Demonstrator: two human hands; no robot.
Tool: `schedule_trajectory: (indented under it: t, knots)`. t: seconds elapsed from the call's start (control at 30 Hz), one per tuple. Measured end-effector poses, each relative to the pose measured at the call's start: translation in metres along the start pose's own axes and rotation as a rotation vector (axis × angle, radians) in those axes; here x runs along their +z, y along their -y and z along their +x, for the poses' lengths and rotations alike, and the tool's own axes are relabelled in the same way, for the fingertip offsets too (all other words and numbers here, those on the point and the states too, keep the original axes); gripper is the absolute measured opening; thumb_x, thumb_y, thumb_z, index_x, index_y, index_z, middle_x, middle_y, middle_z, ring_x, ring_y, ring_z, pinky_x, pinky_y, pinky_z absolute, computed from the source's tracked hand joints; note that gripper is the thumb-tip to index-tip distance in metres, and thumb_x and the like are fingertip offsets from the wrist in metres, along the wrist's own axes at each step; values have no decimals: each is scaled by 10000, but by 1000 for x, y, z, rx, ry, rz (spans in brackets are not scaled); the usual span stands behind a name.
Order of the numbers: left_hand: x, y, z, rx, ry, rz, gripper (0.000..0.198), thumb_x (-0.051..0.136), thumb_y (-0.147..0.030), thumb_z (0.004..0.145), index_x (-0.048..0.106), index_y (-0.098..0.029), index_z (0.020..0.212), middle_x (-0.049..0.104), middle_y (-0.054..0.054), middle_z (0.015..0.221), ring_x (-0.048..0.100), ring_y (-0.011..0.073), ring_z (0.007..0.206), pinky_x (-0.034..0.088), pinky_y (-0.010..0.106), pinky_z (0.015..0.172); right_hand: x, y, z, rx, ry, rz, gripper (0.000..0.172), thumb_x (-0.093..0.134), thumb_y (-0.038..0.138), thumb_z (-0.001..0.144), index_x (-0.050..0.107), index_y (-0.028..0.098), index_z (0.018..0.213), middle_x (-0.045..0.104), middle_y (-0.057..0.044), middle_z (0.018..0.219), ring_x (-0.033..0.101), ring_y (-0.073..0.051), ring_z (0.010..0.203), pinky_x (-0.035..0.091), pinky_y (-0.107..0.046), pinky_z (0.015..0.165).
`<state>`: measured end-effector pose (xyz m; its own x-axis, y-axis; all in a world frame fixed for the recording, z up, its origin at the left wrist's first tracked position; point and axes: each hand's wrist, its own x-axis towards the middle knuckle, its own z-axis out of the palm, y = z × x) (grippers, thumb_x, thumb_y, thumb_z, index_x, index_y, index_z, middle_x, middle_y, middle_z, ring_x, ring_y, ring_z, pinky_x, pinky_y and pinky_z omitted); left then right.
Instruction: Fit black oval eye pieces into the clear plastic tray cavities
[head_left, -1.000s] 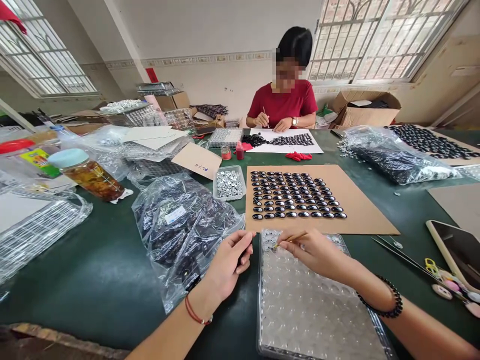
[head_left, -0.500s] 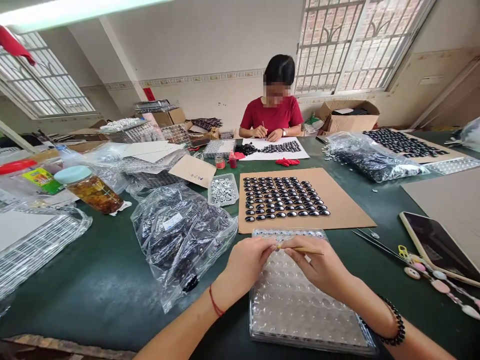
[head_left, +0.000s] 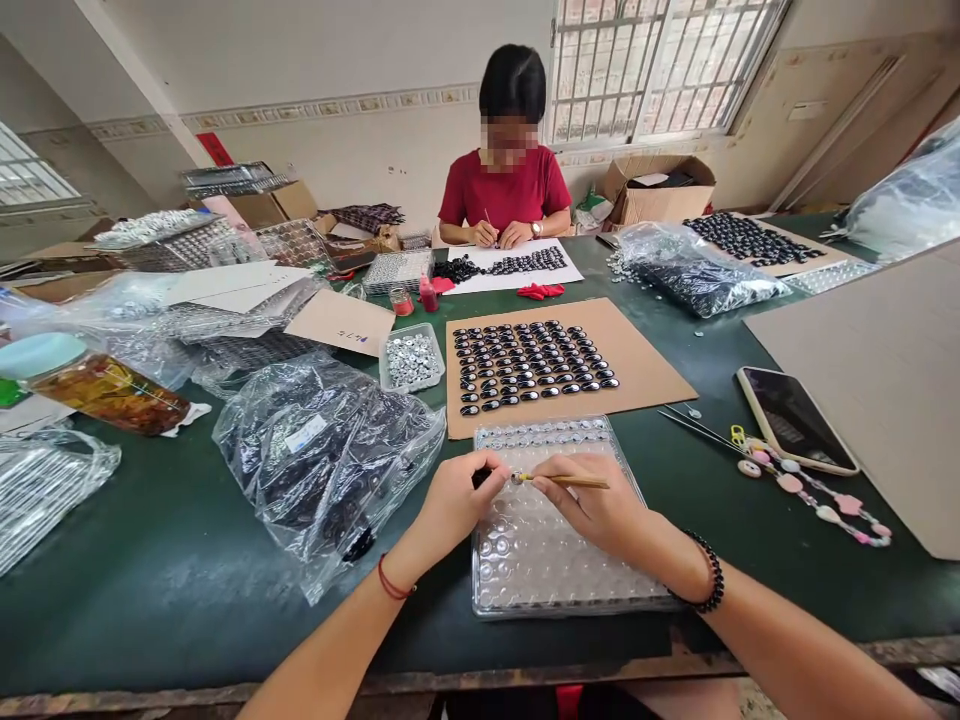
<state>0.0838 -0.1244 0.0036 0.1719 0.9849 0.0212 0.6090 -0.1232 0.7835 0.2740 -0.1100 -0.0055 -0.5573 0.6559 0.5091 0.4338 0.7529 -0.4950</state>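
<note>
My left hand is closed, with thumb and forefinger pinching a tiny shiny piece. Something dark shows in the curl of its fingers, too hidden to name. A thin wooden stick with a yellowish tip is held in my right hand, its tip at the tiny piece. Both hands are over a stack of clear plastic trays with rows of round pockets; small shiny pieces sit in the far rows. Beyond it, rows of glossy black oval pieces lie on a brown cardboard sheet.
A clear bag of black pieces lies left of the trays. A tub of small silvery pieces stands behind it. To the right are tweezers, a bead strap and a phone. A person in a red shirt works across the table.
The view has shifted right and tipped lower, so the table's near edge shows. My fingertips have parted slightly, revealing the tiny piece and the dark thing in my left hand.
</note>
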Motion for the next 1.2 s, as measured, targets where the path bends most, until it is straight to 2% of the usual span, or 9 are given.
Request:
schedule_trajectory:
  t: [0.23, 0.4, 0.6, 0.7, 0.83, 0.93, 1.0, 1.07, 1.2]
  knots:
    - [-10, 2, -1, -117, -81, -193, 268, 513, -388, 788, 632, -150, 764, 590, 10, 657, 501, 127, 551, 392, 231, 554, -3, -4, -2, 108, -120, 87, 217, 383, 263, 902, 556, 184, 798, 602, -8, 615, 550, -108, 525, 402, -214, 514]
    - [-2, -3, -10, -88, 36, -262, 360, 560, -373, 765, 637, -159, 1044, 587, 5, 638, 495, 121, 548, 416, 230, 561, -7, -3, -4, 20, -175, 291, 140, 436, 256, 883, 561, 201, 854, 633, -1, 667, 588, -103, 579, 455, -212, 565]
    - [9, -7, -17, -88, 49, -267, 304, 568, -363, 762, 670, -161, 964, 611, 7, 643, 511, 120, 552, 413, 223, 547, -8, 1, -7, -109, -147, 281, 102, 470, 237, 866, 565, 204, 885, 644, -12, 701, 604, -120, 636, 470, -243, 601]
    - [3, -5, -13, -130, 52, -342, 239, 609, -321, 740, 685, -154, 894, 589, -1, 611, 503, 107, 545, 406, 202, 520, -6, -1, -8, -4, -302, 468, 133, 430, 233, 883, 558, 201, 872, 618, -7, 677, 572, -101, 539, 476, -249, 556]
    - [-20, 4, 5, -268, 0, -868, 184, 670, -226, 707, 665, -137, 868, 490, -35, 516, 401, 46, 426, 298, 133, 371, -4, -5, -5, 184, -566, 669, 187, 380, 244, 903, 550, 192, 845, 594, 2, 656, 524, -81, 427, 454, -242, 464]
    - [-34, 10, 19, -309, -206, -1235, 200, 512, -278, 844, 603, -144, 962, 418, -58, 512, 322, 23, 385, 246, 94, 329, -3, -6, -5, 209, -558, 639, 177, 401, 256, 893, 552, 192, 827, 590, 7, 637, 521, -85, 419, 453, -249, 465]
    - [-32, 13, 22, -341, -251, -1370, 189, 498, -264, 856, 576, -129, 963, 417, -61, 531, 316, 8, 384, 237, 80, 329, -2, -6, -7, 167, -515, 591, 161, 405, 239, 888, 551, 197, 837, 589, 6, 652, 528, -87, 443, 470, -263, 510]
    - [-21, 14, 18, -362, -221, -1306, 152, 571, -254, 806, 571, -128, 891, 429, -64, 524, 310, 4, 371, 208, 89, 319, -2, -4, -10, 98, -460, 502, 146, 410, 219, 880, 550, 203, 841, 590, -4, 667, 546, -100, 496, 476, -276, 553]
    - [3, 7, 1, -283, -102, -797, 178, 667, -296, 706, 587, -138, 715, 478, -52, 488, 380, 24, 390, 255, 118, 351, -6, -1, -11, -98, -344, 242, 119, 433, 189, 854, 548, 204, 825, 602, -17, 652, 563, -131, 575, 452, -271, 562]
